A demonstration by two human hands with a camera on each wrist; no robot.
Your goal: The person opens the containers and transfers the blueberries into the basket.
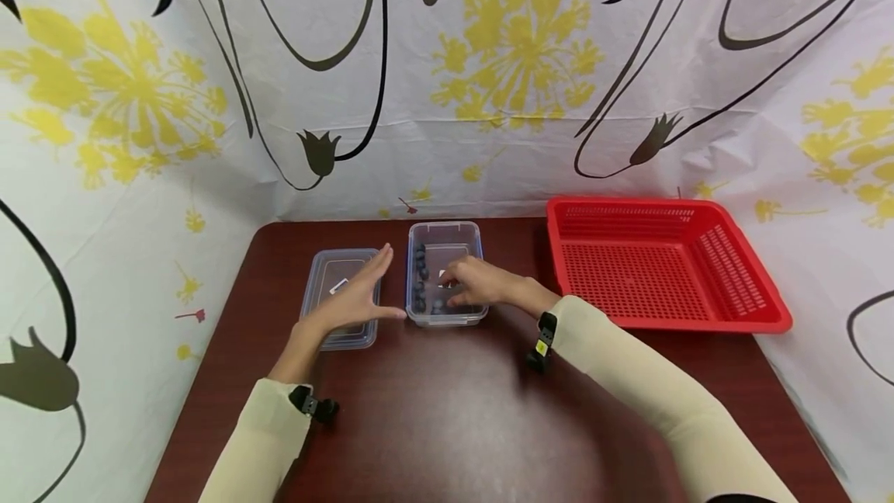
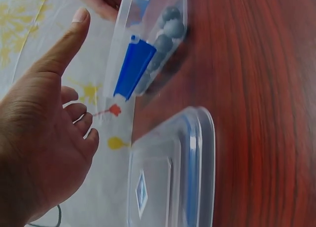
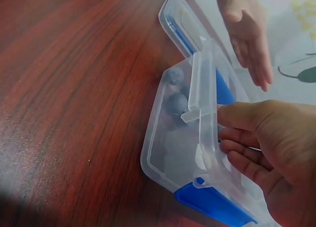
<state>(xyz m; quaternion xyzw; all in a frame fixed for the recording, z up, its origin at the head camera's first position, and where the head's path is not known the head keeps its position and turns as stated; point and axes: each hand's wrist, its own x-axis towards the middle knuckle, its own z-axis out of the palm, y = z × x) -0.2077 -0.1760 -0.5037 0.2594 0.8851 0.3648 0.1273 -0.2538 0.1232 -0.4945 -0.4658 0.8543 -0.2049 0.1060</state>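
A clear plastic container [image 1: 445, 319] with blue side clips stands without a lid on the table. Dark blue balls that look like blueberries [image 1: 420, 274] line its left side, a few by the front wall. My right hand [image 1: 482, 283] reaches over the right rim with bent fingers, their tips low inside the container. In the right wrist view the wall partly hides those fingertips, so I cannot tell whether they hold a ball. My left hand [image 1: 355, 297] hovers over the clear lid [image 1: 349, 336], fingers straight, thumb spread toward the container, holding nothing.
A red perforated basket [image 1: 628, 278] sits at the right back of the dark reddish-brown table [image 1: 433, 410]. Behind and beside the table hangs a white sheet [image 1: 419, 146] with yellow and dark flower prints. The lid lies left of the container.
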